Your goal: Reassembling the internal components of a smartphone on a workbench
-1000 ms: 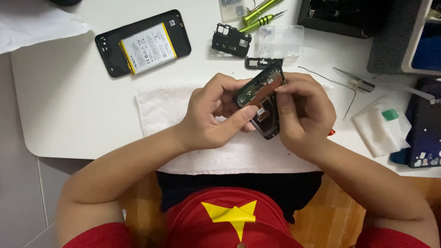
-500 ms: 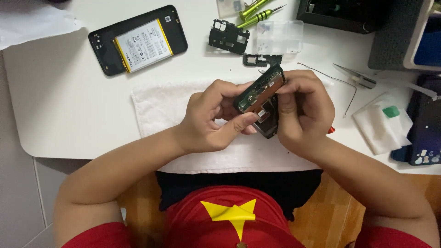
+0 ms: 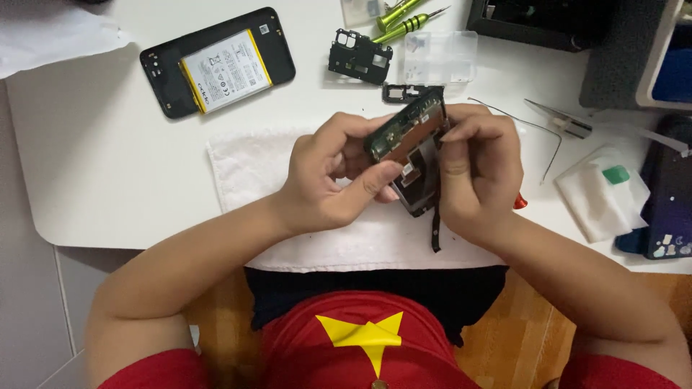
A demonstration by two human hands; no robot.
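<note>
Both my hands hold a small phone circuit board [image 3: 409, 133] with copper and green parts, raised above a white cloth [image 3: 252, 169]. My left hand [image 3: 335, 173] grips its lower left edge with thumb and fingers. My right hand [image 3: 479, 169] pinches its right side, and a thin black flex cable [image 3: 436, 227] hangs down from it. An open phone body with its battery showing [image 3: 218, 61] lies on the white table at the far left, apart from both hands.
A black plastic frame piece [image 3: 360, 56], a clear plastic tray [image 3: 440, 57] and green screwdrivers [image 3: 405, 20] lie behind the hands. Metal tweezers [image 3: 559, 122] and a white packet [image 3: 602, 191] are at the right. The table's front edge [image 3: 130, 243] is rounded.
The board and both hands stay almost in place; the view has shifted a little, so the open phone sits slightly further left and higher in frame.
</note>
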